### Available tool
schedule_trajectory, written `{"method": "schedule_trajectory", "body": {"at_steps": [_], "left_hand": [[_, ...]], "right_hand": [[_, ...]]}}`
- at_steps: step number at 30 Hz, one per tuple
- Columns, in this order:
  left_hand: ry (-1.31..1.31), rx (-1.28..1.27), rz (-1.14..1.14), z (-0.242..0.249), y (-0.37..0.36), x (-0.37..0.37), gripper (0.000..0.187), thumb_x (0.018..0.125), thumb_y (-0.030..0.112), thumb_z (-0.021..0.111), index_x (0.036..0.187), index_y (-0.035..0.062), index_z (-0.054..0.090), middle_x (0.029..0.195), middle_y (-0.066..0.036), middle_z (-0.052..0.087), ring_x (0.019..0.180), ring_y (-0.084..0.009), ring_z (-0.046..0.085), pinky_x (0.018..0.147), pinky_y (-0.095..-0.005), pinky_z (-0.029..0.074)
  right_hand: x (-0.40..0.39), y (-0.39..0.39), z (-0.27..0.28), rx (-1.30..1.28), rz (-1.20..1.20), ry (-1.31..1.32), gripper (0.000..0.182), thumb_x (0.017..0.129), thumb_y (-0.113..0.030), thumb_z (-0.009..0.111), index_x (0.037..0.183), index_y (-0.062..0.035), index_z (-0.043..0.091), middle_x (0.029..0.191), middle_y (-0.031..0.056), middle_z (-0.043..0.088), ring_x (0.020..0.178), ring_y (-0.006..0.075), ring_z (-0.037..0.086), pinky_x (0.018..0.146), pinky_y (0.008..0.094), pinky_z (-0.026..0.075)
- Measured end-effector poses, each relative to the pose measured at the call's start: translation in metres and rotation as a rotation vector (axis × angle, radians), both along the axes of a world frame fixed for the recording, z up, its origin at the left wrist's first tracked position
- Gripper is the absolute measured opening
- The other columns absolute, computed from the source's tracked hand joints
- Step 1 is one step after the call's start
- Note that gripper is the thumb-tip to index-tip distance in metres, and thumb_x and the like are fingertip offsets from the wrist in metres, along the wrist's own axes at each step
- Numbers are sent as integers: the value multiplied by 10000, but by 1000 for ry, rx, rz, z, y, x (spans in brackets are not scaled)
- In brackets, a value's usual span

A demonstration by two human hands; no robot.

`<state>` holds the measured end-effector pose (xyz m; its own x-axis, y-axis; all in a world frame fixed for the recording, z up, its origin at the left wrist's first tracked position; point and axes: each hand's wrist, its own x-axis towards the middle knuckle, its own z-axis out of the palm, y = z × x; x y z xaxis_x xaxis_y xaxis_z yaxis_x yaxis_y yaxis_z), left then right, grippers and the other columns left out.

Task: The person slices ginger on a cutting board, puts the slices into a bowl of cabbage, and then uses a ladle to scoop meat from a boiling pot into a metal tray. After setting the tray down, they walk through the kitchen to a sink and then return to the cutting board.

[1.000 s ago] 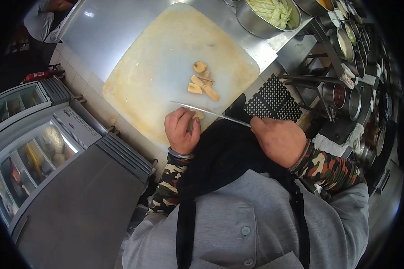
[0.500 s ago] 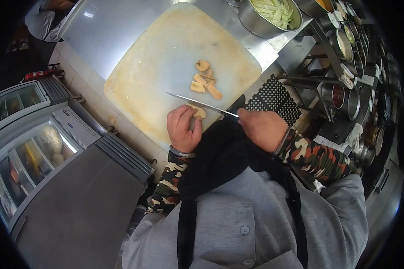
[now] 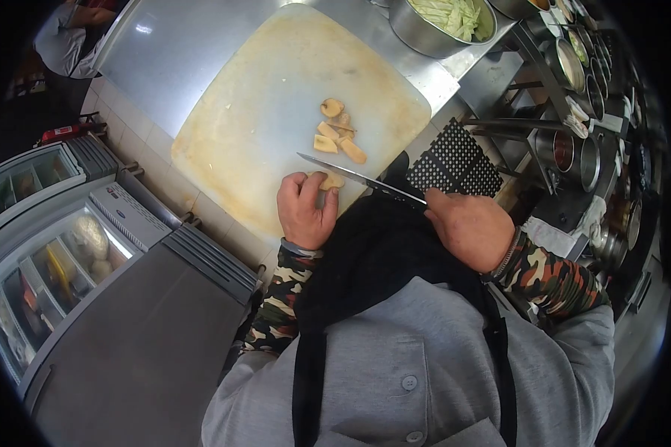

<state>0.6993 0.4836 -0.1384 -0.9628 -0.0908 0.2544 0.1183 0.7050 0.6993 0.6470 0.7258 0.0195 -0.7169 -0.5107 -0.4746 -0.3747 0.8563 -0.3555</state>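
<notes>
Near the front edge of the pale, stained cutting board (image 3: 253, 112), my left hand (image 3: 306, 211) has its fingers curled on a tan ginger-like piece (image 3: 331, 181). My right hand (image 3: 473, 229) is closed round the handle of a long knife (image 3: 358, 178). The blade points up and left, beside the held piece and close to my left fingertips. Several cut tan pieces (image 3: 325, 143) lie in a small group on the board, just beyond the blade.
A metal pot of cut pale green leaves (image 3: 443, 28) stands at the board's back right. Glass-topped fridges (image 3: 74, 253) are at the left, pots and a black mat (image 3: 456, 165) at the right. Another person (image 3: 63, 37) is at the top left.
My right hand has moved to the right, drawing the knife the same way. My left hand stays on the tan piece. The view has shifted slightly.
</notes>
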Motion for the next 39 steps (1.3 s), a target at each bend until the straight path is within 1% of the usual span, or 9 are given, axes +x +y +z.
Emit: {"method": "schedule_trajectory", "body": {"at_steps": [11, 16, 20, 24, 29, 32, 35, 37, 39], "left_hand": [[-40, -12, -53, 1, -4, -4, 286, 781, 176, 703, 1048, 88, 650, 884, -121, 495, 814, -304, 515, 687, -399, 414], [-113, 19, -66, 17, -4, -5, 330, 757, 156, 730, 1065, 83, 638, 1006, -139, 556, 809, -302, 550, 717, -399, 449], [-5, -56, -87, 1, -14, -2, 334, 754, 163, 751, 1048, 64, 627, 1020, -136, 594, 820, -311, 586, 713, -395, 474], [-53, 10, 42, 3, -5, 3, 340, 740, 200, 789, 991, 48, 615, 921, -128, 617, 802, -321, 606, 667, -389, 490], [-50, 14, 61, -1, -3, 5, 361, 722, 213, 808, 970, 44, 606, 896, -124, 622, 777, -320, 609, 654, -385, 494], [-93, 27, 70, 0, -3, 5, 357, 723, 216, 807, 962, 45, 604, 897, -120, 626, 750, -315, 609, 649, -380, 497], [-135, 59, 66, 4, -6, 6, 388, 734, 228, 810, 1017, 37, 625, 898, -111, 633, 719, -284, 610, 639, -364, 495], [-388, 574, 312, 12, -7, 8, 437, 773, 249, 795, 1121, 41, 631, 872, -97, 628, 680, -240, 595, 630, -339, 488], [-371, 403, 262, 8, -20, 9, 414, 800, 234, 775, 1140, 42, 635, 891, -96, 622, 680, -211, 589, 621, -316, 484]], "right_hand": [[-3, -1, 3, 44, 8, -59, 147, 907, -183, 533, 944, -42, 520, 705, 168, 631, 683, 349, 647, 582, 450, 508], [-1, -10, -44, -119, -13, 14, 167, 903, -208, 580, 928, -59, 511, 653, 148, 599, 645, 353, 626, 553, 459, 491], [-1, -8, -36, -80, 22, 27, 127, 890, -141, 522, 975, -47, 523, 700, 139, 624, 662, 322, 644, 573, 423, 514], [0, -4, -19, -48, 16, 77, 139, 849, -109, 526, 972, -45, 522, 714, 133, 626, 665, 315, 647, 573, 415, 517], [5, -5, -15, -94, 21, 44, 146, 908, -187, 568, 930, -57, 504, 678, 145, 596, 634, 343, 615, 549, 457, 485], [3, -10, -50, -137, -14, -2, 152, 909, -193, 568, 939, -60, 501, 665, 149, 589, 649, 353, 618, 560, 469, 487], [-4, -14, -51, -147, -40, 7, 157, 897, -197, 585, 923, -65, 505, 673, 158, 599, 656, 363, 622, 570, 473, 492], [-6, -15, -43, -128, -52, -4, 160, 894, -197, 591, 917, -64, 505, 679, 159, 604, 657, 365, 623, 573, 472, 494], [-8, -14, -37, -98, -63, 15, 163, 909, -198, 550, 932, -38, 528, 703, 161, 640, 698, 351, 651, 609, 449, 513]]}}
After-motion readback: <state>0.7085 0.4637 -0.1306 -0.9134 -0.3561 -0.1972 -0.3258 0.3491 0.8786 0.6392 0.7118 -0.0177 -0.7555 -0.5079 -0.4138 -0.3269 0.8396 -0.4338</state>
